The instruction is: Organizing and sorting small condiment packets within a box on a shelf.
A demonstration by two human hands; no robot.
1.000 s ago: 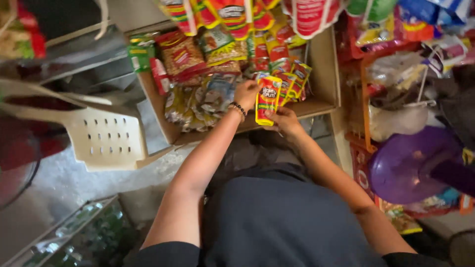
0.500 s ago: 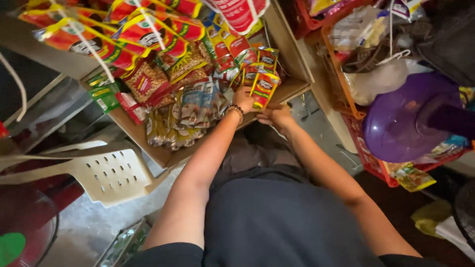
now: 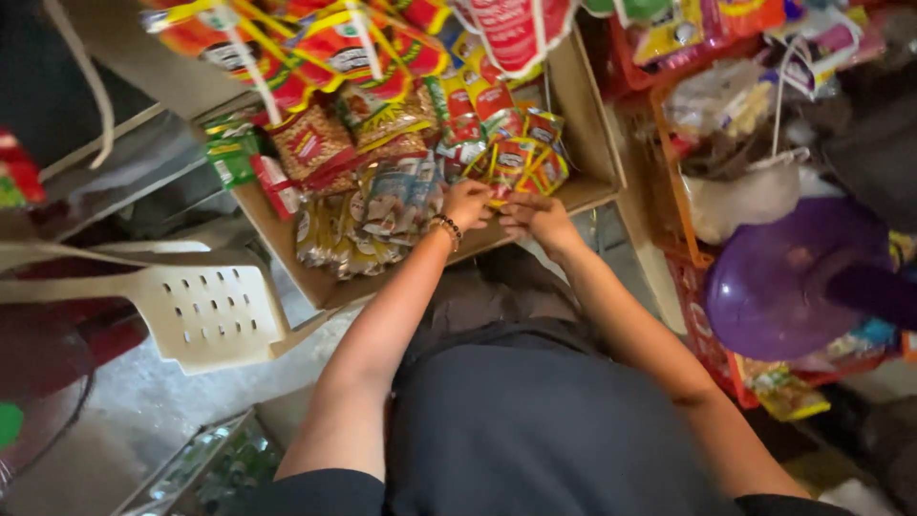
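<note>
Both my hands reach into a cardboard box point(image 3: 592, 143) packed with snack packets. My left hand point(image 3: 466, 204), with a beaded bracelet on the wrist, grips the lower edge of a bunch of small red and yellow sachets point(image 3: 521, 158) that stand in the box's right corner. My right hand point(image 3: 535, 218) lies just beside it with fingers on the bottom of the same sachets. Clear packets of snacks point(image 3: 396, 201) lie left of my hands, and red bags of nuts point(image 3: 310, 148) sit further left.
Strips of red and yellow packets point(image 3: 287, 48) hang above the box. A white plastic chair point(image 3: 205, 311) stands to the left. A purple plastic basin point(image 3: 788, 282) and an orange rack of goods point(image 3: 712, 115) are on the right. Glass bottles point(image 3: 224, 468) stand at the lower left.
The view swung left and drew closer. The sachet bunch that my hands held up in front of the box has gone down into the box's right corner, and both hands stay on it.
</note>
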